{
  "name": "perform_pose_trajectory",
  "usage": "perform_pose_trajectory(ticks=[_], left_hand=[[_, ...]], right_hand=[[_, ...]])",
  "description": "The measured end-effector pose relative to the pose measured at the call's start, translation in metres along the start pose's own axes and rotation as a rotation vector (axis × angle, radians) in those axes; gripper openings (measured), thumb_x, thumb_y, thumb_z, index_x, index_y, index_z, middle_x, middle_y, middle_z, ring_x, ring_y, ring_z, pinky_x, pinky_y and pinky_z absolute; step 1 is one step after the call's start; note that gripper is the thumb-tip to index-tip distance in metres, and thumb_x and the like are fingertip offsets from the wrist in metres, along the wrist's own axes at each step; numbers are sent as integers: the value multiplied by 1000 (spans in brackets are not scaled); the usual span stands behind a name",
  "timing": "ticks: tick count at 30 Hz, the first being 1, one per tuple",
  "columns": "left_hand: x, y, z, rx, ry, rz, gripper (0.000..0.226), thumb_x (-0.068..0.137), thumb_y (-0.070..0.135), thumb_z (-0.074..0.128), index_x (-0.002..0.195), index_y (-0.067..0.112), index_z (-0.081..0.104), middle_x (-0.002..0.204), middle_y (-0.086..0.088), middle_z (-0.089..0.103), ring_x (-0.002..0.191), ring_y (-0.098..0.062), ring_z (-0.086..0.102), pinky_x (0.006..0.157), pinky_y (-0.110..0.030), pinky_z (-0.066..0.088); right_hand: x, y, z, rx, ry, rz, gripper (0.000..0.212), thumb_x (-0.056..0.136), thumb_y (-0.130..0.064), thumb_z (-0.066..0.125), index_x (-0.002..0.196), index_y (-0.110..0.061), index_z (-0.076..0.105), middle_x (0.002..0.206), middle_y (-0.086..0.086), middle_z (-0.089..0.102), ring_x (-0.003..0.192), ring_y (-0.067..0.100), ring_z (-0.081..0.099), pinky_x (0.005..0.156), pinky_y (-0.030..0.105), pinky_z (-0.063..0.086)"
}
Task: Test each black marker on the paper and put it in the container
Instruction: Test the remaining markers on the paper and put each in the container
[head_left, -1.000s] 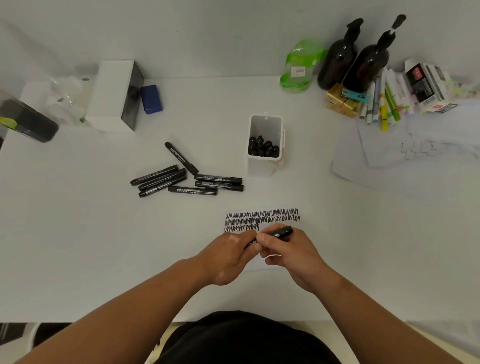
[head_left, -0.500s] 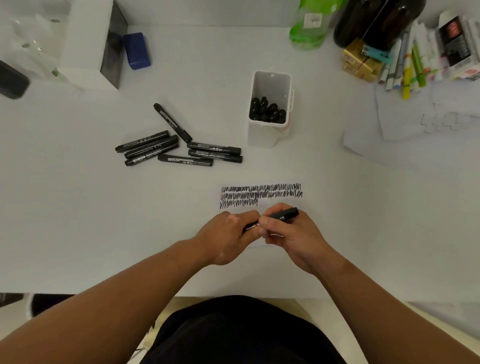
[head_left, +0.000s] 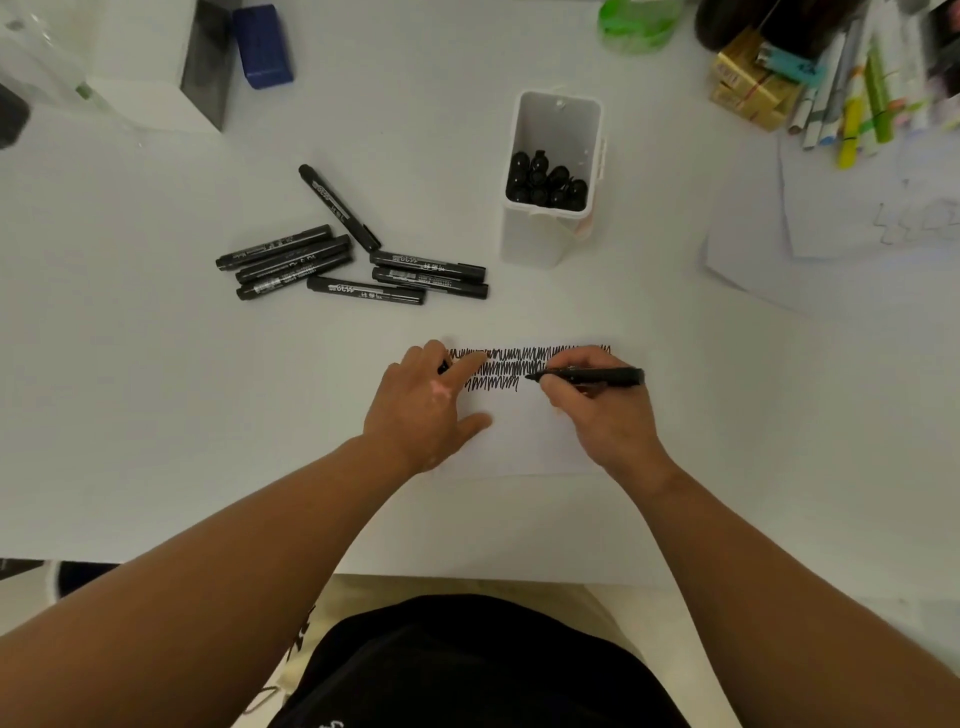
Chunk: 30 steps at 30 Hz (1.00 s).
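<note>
**Marker tip on the paper, left hand partly unclear**

The right hand (head_left: 597, 415) grips a black marker (head_left: 605, 375) with curled fingers and thumb. Its uncapped tip touches the paper (head_left: 524, 447) at the right end of the lowest row of scribbles (head_left: 519, 364). The middle of the barrel is hidden under the fingers.

The left hand (head_left: 426, 410) rests on the left part of the paper, thumb spread, covering the left ends of the scribble rows. A small black piece (head_left: 443, 368) peeks out beside its fingers. What it is, and whether the fingers hold it, cannot be told.

The paper's edges are faint against the white surface (head_left: 156, 415), and only its near edge reads clearly.

Beyond the paper stands the white container (head_left: 537, 244), with black marker ends (head_left: 545, 184) bunched inside; their number is hard to make out. Beyond the paper and to its left lie seven loose markers (head_left: 353, 267), some touching.

Far beyond the paper, a green bottle (head_left: 636, 26) and a blue block (head_left: 262, 47) are cut off by the frame's top edge.
</note>
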<state>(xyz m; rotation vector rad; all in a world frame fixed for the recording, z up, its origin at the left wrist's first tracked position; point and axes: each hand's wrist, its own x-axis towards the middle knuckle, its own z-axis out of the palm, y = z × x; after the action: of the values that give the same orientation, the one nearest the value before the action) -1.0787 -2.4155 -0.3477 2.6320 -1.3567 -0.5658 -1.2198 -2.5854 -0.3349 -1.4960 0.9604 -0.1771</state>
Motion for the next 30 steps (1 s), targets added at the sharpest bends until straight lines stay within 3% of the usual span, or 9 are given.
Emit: perform_pose_trajectory(ticks=[3, 15, 30], left_hand=[[-3, -2, 6, -20, -10, -23, 73, 83, 60, 67, 147, 32, 43, 113, -7, 50, 99, -25, 49, 86, -40, 49], [-3, -3, 6, -28, -14, -34, 74, 82, 58, 69, 147, 31, 44, 111, -7, 50, 97, -24, 49, 85, -40, 49], [-3, -4, 4, -60, -35, -43, 74, 82, 55, 71, 146, 32, 44, 111, -7, 49, 99, -24, 49, 88, -41, 50]], right_hand=[[0, 13, 7, -172, 40, -30, 15, 81, -15, 79, 83, -29, 72, 77, -22, 71, 68, -2, 65, 63, 7, 45], [-1, 19, 10, -130, 9, -101, 15, 84, -16, 82, 93, -28, 78, 90, -17, 76, 88, 2, 72, 79, 11, 51], [-3, 15, 7, -178, 19, -72, 15, 86, -18, 79, 90, -31, 74, 85, -21, 73, 79, -3, 67, 70, 5, 46]])
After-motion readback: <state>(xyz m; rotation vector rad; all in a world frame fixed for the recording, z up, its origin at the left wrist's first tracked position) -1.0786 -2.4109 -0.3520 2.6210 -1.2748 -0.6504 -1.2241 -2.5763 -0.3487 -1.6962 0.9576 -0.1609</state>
